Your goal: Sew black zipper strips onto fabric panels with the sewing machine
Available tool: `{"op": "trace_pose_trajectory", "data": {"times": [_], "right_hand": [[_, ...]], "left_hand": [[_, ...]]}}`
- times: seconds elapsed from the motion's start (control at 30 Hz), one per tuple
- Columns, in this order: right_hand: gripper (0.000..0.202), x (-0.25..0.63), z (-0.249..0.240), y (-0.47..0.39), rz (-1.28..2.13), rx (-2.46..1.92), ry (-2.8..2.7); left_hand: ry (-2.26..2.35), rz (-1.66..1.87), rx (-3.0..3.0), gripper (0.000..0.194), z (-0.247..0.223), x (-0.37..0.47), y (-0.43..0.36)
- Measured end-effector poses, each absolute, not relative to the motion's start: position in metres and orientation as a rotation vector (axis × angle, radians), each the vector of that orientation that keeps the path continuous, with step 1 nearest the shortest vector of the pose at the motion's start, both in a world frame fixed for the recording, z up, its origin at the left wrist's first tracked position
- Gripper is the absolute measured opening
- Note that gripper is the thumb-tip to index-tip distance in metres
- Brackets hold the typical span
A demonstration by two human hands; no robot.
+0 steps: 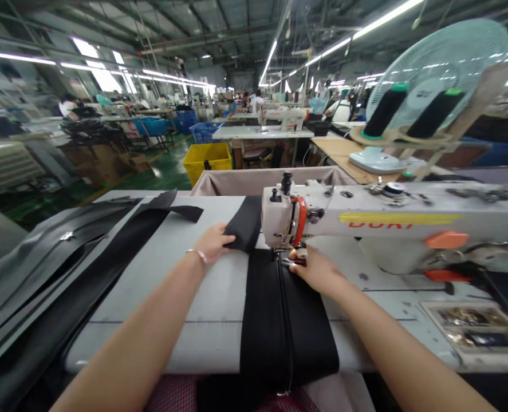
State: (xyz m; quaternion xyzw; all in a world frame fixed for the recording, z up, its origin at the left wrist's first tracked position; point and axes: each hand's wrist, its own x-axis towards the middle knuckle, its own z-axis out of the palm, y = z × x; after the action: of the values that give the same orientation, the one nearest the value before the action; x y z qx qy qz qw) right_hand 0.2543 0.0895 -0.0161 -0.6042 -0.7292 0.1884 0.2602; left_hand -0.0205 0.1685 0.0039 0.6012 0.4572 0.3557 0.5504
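Note:
A black fabric panel with a zipper (284,309) down its middle lies under the needle area of a white sewing machine (277,217) and hangs over the table's front edge. My left hand (214,241) pinches the edge of a dark fabric strip (245,220) to the left of the machine head. Close to the presser foot on the right, my right hand (316,270) has its fingers closed at the panel, near the zipper. Part of those fingers is hidden by the machine, and I cannot make out what they grip.
Long black strips (137,240) lie on the table at left. A tray of small metal parts (477,326) sits at right. Black thread cones (386,111) and a fan (438,74) stand behind the machine. A yellow crate (207,159) is beyond the table.

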Motion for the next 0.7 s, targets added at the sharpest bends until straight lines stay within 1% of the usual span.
{"op": "trace_pose_trajectory", "data": {"times": [0.07, 0.13, 0.23, 0.3, 0.37, 0.4, 0.43, 0.47, 0.53, 0.6, 0.7], "right_hand": [[0.024, 0.26, -0.009, 0.055, 0.541, -1.606, -1.973], [0.026, 0.262, -0.006, 0.018, 0.615, -1.571, -1.939], [0.011, 0.258, -0.009, -0.025, 0.716, -1.585, -1.895], [0.022, 0.249, -0.012, -0.039, 0.69, -1.561, -1.929], [0.028, 0.237, -0.016, -0.042, 0.604, -1.49, -1.967], [0.028, 0.231, -0.017, -0.041, 0.553, -1.458, -1.975], [0.025, 0.224, -0.017, -0.04, 0.51, -1.436, -1.974], [0.023, 0.218, -0.018, -0.04, 0.475, -1.427, -1.965], [0.021, 0.21, -0.019, -0.042, 0.43, -1.434, -1.936], [0.02, 0.209, -0.022, -0.049, 0.426, -1.443, -1.887], [0.018, 0.216, -0.029, -0.064, 0.486, -1.393, -1.816]], "left_hand": [[1.169, 0.756, 1.434, 0.044, 0.018, -0.079, 0.145], [1.34, 0.678, 1.473, 0.054, 0.024, -0.147, 0.118], [1.749, 0.425, 1.884, 0.047, 0.019, -0.232, 0.08], [2.081, 0.427, 2.046, 0.046, 0.014, -0.249, 0.059], [2.161, 0.514, 2.099, 0.045, 0.007, -0.222, 0.042], [2.057, 0.564, 2.041, 0.045, 0.004, -0.195, 0.035], [1.945, 0.688, 1.884, 0.047, 0.0, -0.163, 0.028], [1.742, 0.753, 1.719, 0.049, -0.004, -0.127, 0.021], [1.367, 0.87, 1.357, 0.046, -0.012, -0.061, 0.008], [1.207, 0.817, 1.15, 0.042, -0.019, -0.017, -0.006], [0.979, 0.457, 1.056, 0.033, -0.026, 0.005, -0.03]]}}
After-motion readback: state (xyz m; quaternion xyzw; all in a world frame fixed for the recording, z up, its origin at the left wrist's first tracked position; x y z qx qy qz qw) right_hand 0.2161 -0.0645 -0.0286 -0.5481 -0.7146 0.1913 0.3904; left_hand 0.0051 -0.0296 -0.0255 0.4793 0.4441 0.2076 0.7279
